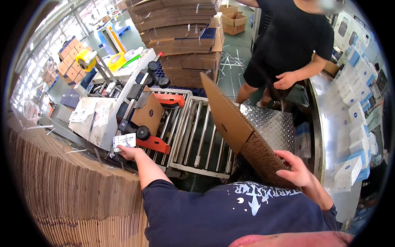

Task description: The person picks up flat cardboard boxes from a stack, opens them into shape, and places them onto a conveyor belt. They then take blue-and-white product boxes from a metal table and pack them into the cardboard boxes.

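A flat box is held in one hand and a small card in the other.

The flat cardboard box (238,127) is gripped at its lower corner by the right hand (297,172), with the fingers closed over the edge. It is tilted up and is not yet opened into a box shape, so the folding is judged to be left to do. A small white card (124,141) is pinched at its lower edge by the left hand (128,153), which is stretched far out in front. Just past the left hand a taping machine (140,111) is seen, and between the two hands metal rollers (197,136) are laid. No box is seen on the rollers. Below the left arm a big stack of flat cardboard (70,193) is kept. Beyond the right hand another person's hand (285,80) is seen.
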{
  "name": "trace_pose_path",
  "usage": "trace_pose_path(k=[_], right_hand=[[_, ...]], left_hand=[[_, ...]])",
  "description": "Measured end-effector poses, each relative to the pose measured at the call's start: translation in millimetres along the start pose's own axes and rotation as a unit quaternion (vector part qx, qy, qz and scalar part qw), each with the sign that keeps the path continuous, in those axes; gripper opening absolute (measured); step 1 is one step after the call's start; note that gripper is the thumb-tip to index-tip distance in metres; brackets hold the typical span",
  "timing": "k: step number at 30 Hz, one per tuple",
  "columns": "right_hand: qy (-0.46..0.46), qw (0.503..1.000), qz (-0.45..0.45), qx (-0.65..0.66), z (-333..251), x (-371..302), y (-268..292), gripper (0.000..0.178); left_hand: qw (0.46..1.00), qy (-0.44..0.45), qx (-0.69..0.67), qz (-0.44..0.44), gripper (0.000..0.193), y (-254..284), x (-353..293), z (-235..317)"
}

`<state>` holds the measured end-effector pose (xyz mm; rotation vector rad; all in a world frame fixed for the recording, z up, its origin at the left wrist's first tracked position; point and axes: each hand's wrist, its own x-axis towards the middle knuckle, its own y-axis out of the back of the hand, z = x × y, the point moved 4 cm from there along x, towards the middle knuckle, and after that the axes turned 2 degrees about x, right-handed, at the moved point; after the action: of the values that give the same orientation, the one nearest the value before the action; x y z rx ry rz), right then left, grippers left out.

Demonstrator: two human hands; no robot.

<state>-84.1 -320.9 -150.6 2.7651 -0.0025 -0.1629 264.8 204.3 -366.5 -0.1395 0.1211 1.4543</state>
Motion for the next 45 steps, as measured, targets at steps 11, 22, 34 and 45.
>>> trace_pose_path(k=[11, 22, 34, 45], right_hand=[[-0.054, 0.996, 0.02, 0.072, 6.5, 10.2, -2.1, 0.063], [0.03, 0.956, -0.035, -0.291, -48.3, -21.1, 58.2, 0.046], [-0.107, 0.988, 0.084, 0.071, 120.3, -43.5, 170.7, 0.051], [0.167, 0.924, 0.202, -0.279, 91.8, -52.0, 163.7, 0.026]], left_hand=[[0.95, 0.178, 0.251, 0.06, 0.107, -0.1, 9.4, -25.9], [0.531, 0.097, -0.12, -0.833, 0.099, 77.2, -417.0, 79.6], [0.504, 0.033, -0.132, -0.853, 0.082, 153.8, -529.9, 96.0], [-0.158, -0.322, 0.306, -0.882, 0.107, 302.9, -519.5, 110.5]])
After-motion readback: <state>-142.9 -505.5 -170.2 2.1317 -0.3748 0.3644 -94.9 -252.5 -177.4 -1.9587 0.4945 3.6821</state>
